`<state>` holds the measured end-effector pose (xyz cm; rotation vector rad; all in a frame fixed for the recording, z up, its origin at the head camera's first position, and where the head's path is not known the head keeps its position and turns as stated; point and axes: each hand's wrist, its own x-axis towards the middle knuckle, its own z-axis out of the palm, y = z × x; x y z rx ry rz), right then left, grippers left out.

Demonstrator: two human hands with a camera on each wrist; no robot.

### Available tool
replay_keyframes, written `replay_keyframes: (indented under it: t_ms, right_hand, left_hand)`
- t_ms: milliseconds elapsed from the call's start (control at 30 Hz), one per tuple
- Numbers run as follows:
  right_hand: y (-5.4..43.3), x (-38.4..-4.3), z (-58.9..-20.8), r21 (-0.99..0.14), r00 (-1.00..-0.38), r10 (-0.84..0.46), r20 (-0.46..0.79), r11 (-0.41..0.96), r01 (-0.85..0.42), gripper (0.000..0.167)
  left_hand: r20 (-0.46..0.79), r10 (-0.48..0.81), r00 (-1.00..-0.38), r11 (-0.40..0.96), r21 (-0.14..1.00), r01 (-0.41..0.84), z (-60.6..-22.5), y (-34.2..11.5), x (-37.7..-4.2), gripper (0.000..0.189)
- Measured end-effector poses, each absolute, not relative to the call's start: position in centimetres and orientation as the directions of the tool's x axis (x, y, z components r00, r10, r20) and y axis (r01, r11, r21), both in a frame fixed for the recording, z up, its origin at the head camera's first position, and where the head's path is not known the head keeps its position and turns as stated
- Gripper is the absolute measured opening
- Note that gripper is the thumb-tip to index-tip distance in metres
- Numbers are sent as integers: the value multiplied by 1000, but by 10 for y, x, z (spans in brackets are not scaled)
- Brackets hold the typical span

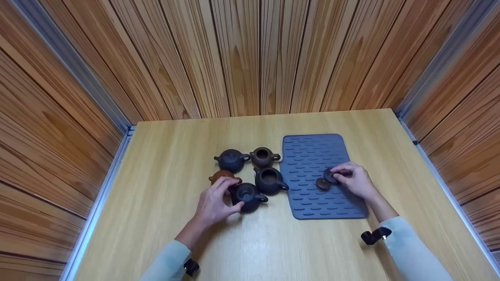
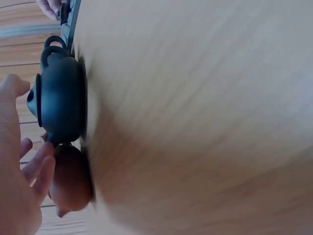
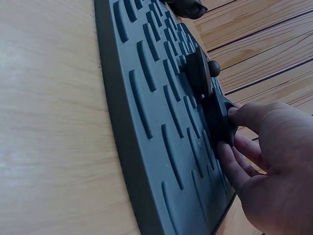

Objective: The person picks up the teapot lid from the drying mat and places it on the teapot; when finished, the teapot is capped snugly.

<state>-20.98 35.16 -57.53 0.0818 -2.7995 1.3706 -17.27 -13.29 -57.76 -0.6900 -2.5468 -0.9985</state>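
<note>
Head view: Five teapots stand clustered on the bench (image 1: 175,156), left of a grey ridged mat (image 1: 312,156). At the back are a lidded black teapot (image 1: 231,160) and an uncovered brown teapot (image 1: 264,157); in front of these, a reddish-brown teapot (image 1: 222,173), an uncovered black teapot (image 1: 269,189) and a lidded front teapot (image 1: 250,201). The left hand (image 1: 215,201), thumb and fingers spread apart, reaches about the front teapot and partly covers the reddish-brown one. The right hand (image 1: 356,180) pinches a dark lid (image 1: 329,175) over the mat, just beside a brown lid (image 1: 323,184).

Left wrist view: The left thumb lies near the front teapot's lid, the fingers beside the spout and the reddish-brown teapot; contact cannot be told.

Right wrist view: The right thumb and fingers grip the dark lid by its edge; the brown lid, round-knobbed, rests on the mat beyond.
</note>
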Motion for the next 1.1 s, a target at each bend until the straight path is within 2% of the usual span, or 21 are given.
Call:
replay_keyframes:
  t_ms: [200, 533, 667, 900, 1100]
  right_hand:
    - [348, -210, -576, -801, -998, -37, 55, 595, -66, 17]
    - [349, -210, -575, -777, -999, -25, 35, 628, -43, 18]
    - [350, -210, -575, -773, -999, -21, 33, 633, -39, 18]
    - [349, -209, -574, -769, -999, -25, 30, 638, -39, 18]
    - [349, -209, -574, -771, -999, -23, 22, 636, -32, 18]
  left_hand:
    - [513, 260, -818, 618, 563, 549, -568, -127, -179, 50]
    - [462, 266, -846, 544, 652, 527, -554, -110, -186, 60]
    - [386, 266, -883, 550, 692, 468, -548, -102, -186, 69]
    - [182, 260, -948, 473, 833, 289, -535, -87, -190, 74]
    - [155, 279, -948, 437, 858, 269, -543, -77, -203, 75]
